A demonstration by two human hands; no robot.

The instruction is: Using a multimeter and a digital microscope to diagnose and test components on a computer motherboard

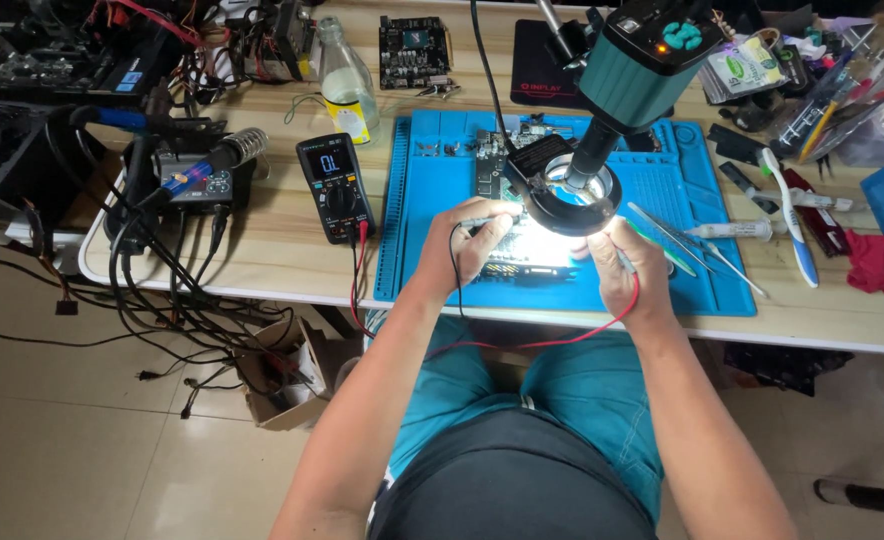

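Note:
My left hand [467, 245] grips a thin probe with a black lead, its tip pointing under the microscope's ring light [572, 195]. My right hand [624, 268] pinches a second probe with a red lead. Both tips meet over a brightly lit circuit board [522, 250] that lies on the blue work mat [432, 215]. The leads run off to the left toward a black multimeter [335, 187] with a lit display. The teal microscope head [637, 55] hangs above the board and hides part of it.
Tweezers [667, 232], a syringe [732, 230] and a toothbrush [790, 215] lie on the mat's right side. A soldering station [197, 180] with tangled cables stands at the left, a glass bottle [347, 85] behind the meter, a red cloth [877, 262] at far right.

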